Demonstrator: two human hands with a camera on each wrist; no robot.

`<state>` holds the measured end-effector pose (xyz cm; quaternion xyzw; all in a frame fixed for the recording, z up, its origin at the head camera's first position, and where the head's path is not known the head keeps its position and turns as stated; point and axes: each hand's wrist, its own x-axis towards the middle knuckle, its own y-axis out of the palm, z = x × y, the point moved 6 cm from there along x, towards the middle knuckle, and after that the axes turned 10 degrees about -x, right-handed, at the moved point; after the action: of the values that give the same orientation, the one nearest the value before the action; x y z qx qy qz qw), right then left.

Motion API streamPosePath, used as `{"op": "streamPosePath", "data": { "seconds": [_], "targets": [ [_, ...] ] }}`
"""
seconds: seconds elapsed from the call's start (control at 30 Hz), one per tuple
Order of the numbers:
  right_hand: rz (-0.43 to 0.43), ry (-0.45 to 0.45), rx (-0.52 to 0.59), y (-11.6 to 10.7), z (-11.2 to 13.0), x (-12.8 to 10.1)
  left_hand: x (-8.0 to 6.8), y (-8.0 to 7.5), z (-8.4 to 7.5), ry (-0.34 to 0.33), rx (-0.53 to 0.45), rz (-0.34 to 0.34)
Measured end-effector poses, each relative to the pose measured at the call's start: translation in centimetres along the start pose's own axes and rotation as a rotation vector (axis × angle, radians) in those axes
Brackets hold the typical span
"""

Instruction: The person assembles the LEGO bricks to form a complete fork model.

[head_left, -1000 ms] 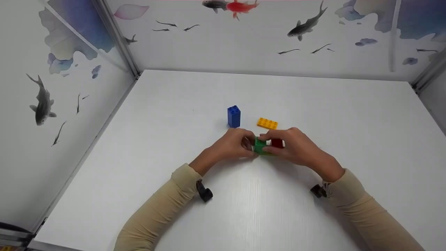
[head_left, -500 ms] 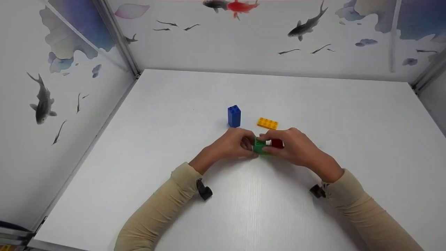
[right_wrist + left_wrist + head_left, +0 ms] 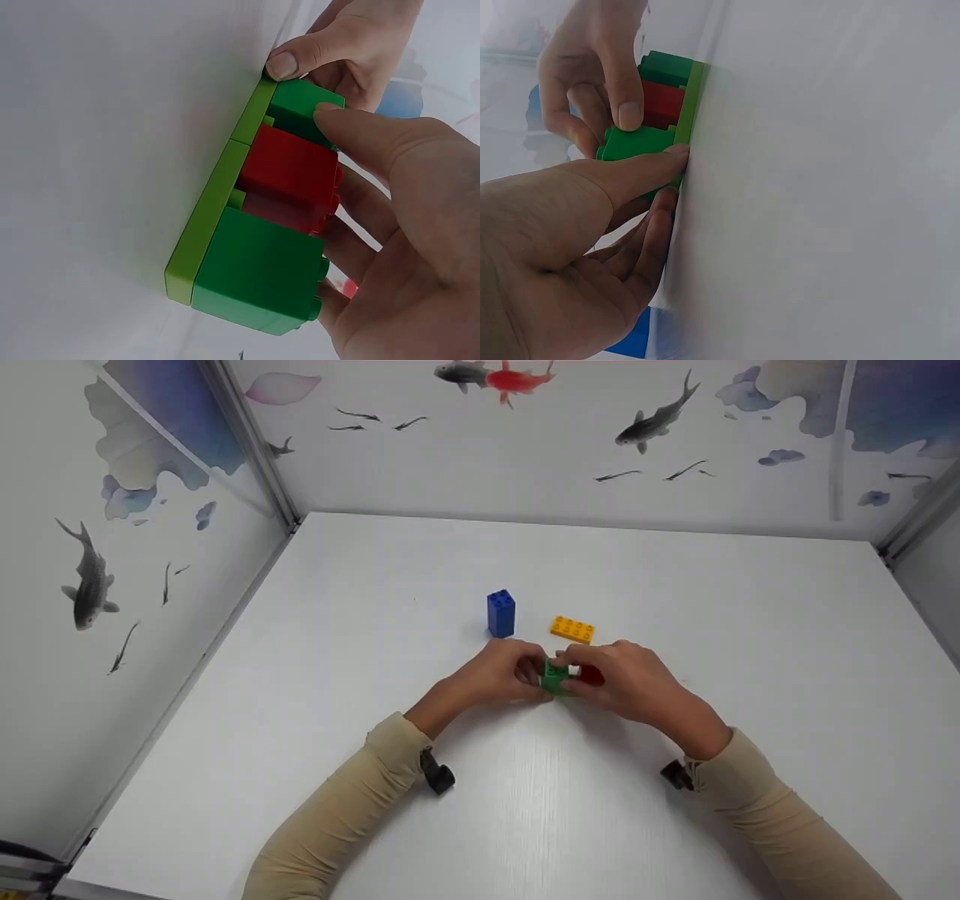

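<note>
Carefully, your left hand (image 3: 506,671) clamps its grip on the lime-green base (image 3: 212,206) on the table (image 3: 487,810), your right hand (image 3: 628,679) pinching its left-end green brick (image 3: 640,142); apparently a seating step, it likely calls next for an even downward press.

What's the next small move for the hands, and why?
Probably have the right hand press down the green block at the left end, with the left hand steadying it: both hands touch that block, and the views don't settle whether it is fully seated on the lime piece beneath.
</note>
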<state>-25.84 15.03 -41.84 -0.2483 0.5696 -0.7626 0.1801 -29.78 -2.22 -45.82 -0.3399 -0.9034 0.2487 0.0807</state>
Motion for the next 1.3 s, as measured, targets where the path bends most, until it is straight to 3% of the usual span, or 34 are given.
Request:
{"op": "streamPosePath", "data": {
  "seconds": [0.23,0.77,0.97,1.3],
  "targets": [
    [0.003,0.004,0.013,0.1,-0.1,-0.2,0.0,0.1,0.0,-0.010,0.000,0.001],
    [0.143,-0.030,0.268,0.5,-1.9,-0.2,0.1,0.2,0.2,-0.006,-0.001,0.006],
    [0.195,-0.040,0.254,-0.1,-2.4,-0.4,0.0,0.1,0.0,-0.037,-0.002,-0.007],
    [0.225,0.016,0.203,-0.8,-4.3,-1.7,0.0,0.0,-0.2,-0.083,0.028,-0.012]
  ]
}}
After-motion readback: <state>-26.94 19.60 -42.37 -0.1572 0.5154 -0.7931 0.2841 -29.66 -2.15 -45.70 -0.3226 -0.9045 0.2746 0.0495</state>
